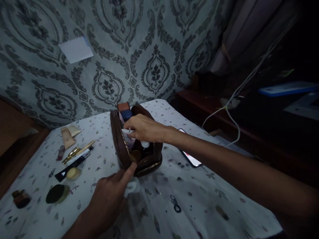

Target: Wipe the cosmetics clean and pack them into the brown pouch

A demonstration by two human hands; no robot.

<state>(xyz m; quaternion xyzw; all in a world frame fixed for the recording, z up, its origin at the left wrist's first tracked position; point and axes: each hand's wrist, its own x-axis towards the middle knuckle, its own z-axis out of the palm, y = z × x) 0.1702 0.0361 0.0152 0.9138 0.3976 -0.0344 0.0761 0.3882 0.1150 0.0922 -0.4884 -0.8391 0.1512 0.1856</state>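
A brown zippered toiletry bag (pixel 116 137) stands unzipped on the cloth-covered table. My right hand (pixel 143 127) reaches into it from the right, thumb and fingers closed on a small white packet (pixel 127 131) whose lower part is down in the bag. A dark blue item (pixel 126 115) and a white-capped container (pixel 145 144) also show inside. My left hand (pixel 111 189) is at the bag's near edge, its index finger against the rim. The other fingers are curled, with a crumpled white tissue (pixel 132 187) sticking out from under them.
Left of the bag lie a beige tube (pixel 67 137), gold and black cosmetic sticks (pixel 72 155), a round dark-lidded jar (pixel 57 194) and a small bottle (pixel 21 199). A phone (pixel 193 159) lies to the right. White cables (pixel 239 89) hang beyond the table.
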